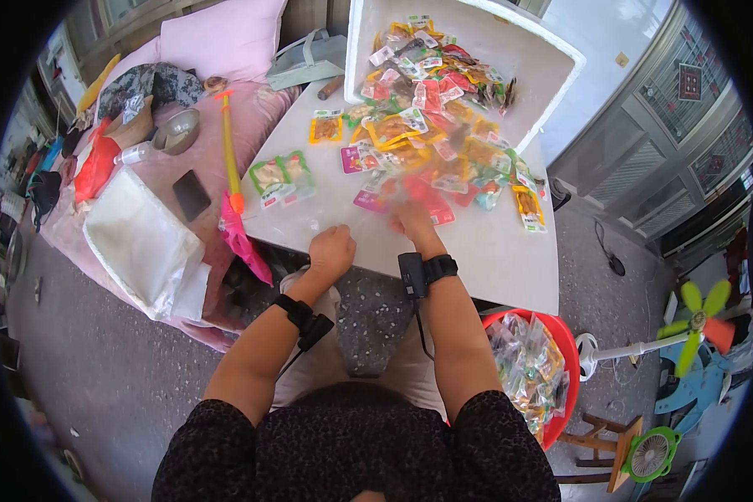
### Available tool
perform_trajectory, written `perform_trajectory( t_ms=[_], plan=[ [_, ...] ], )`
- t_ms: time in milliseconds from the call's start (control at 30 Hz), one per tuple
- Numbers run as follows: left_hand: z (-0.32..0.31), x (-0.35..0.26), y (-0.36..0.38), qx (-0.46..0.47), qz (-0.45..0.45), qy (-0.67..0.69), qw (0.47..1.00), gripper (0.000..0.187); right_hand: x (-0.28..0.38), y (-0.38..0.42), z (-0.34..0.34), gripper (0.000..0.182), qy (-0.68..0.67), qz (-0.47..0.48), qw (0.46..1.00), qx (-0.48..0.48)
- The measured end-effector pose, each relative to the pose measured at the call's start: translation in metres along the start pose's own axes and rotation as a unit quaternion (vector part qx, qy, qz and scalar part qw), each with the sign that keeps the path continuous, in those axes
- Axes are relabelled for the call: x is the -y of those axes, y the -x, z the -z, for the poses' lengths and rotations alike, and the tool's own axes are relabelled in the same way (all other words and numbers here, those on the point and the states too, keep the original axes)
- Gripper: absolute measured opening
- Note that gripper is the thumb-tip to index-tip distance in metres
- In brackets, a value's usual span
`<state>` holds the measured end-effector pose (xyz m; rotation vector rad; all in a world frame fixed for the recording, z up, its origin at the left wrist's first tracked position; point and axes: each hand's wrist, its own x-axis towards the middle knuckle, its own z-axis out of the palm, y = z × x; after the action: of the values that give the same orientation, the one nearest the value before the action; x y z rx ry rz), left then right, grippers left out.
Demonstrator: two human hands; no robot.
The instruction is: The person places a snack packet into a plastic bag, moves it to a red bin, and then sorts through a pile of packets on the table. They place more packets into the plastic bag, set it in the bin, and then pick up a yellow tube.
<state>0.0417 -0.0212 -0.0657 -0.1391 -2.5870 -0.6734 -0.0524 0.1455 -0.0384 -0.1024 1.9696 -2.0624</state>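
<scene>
A heap of small snack packets, orange, pink and red, spreads over the far half of a white table. Two green packets and an orange one lie apart at the left. My left hand rests as a fist at the table's near edge, holding nothing I can see. Blurred by motion, my right hand is at the near edge of the heap, touching pink packets; what it grips is unclear. Both wrists carry black bands.
A white foam box stands tilted behind the heap. A red basin full of packets sits on the floor at my right. A pink-covered bed at left holds a phone, bowl, toy and white bag. Fans stand lower right.
</scene>
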Motion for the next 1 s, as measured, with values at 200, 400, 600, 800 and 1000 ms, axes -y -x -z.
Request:
perform_trajectory(
  t_ms=[200, 400, 600, 800, 1000],
  plan=[
    [0.002, -0.004, 0.001, -0.017, 0.002, 0.0, 1.0, 0.008, -0.004, -0.018, -0.018, 0.03, 0.199, -0.022, 0.977, -0.072],
    [0.008, -0.004, 0.003, 0.018, 0.03, 0.008, 0.999, 0.009, -0.022, -0.003, 0.023, 0.02, 0.045, -0.041, 0.998, -0.035],
    [0.008, -0.009, 0.002, 0.043, 0.06, 0.021, 0.997, 0.011, 0.0, 0.055, 0.042, 0.02, -0.218, 0.009, 0.955, -0.201],
    [0.009, -0.019, 0.003, 0.063, 0.065, 0.02, 0.996, 0.012, -0.025, 0.066, 0.071, 0.012, -0.322, 0.071, 0.933, -0.145],
    [0.01, -0.025, 0.001, 0.073, 0.087, 0.024, 0.993, 0.014, -0.011, 0.09, 0.068, 0.015, -0.313, 0.032, 0.939, -0.138]
  ],
)
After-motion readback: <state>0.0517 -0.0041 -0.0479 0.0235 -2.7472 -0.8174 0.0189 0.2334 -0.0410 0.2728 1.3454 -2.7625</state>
